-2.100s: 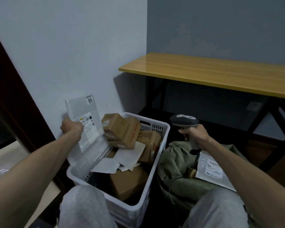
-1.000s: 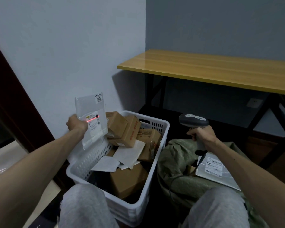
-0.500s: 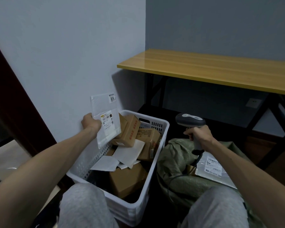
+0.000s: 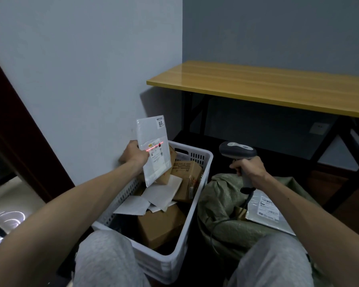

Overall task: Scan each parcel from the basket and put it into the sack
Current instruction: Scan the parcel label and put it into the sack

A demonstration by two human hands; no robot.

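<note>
head: scanner (image 4: 237, 150), red beam (image 4: 154, 147) across parcel (image 4: 156, 163)

Light: dim, cool, bluish | Glare: soft sheen is seen on the tabletop (image 4: 267, 88), bright swirl on the floor (image 4: 7, 219) lower left | Shadow: cast on the wall (image 4: 81, 69) below the tabletop | Blur: slight at the left hand (image 4: 134, 155) | Edges: bowed by wide lens

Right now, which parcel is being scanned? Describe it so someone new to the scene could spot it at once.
Start at the white basket between the person's knees. Above its far left rim the left hand holds a flat white mailer nearly upright. Unlike the brown boxes and mailers lying in the basket, it is raised and has a red scan line across its label.
</note>
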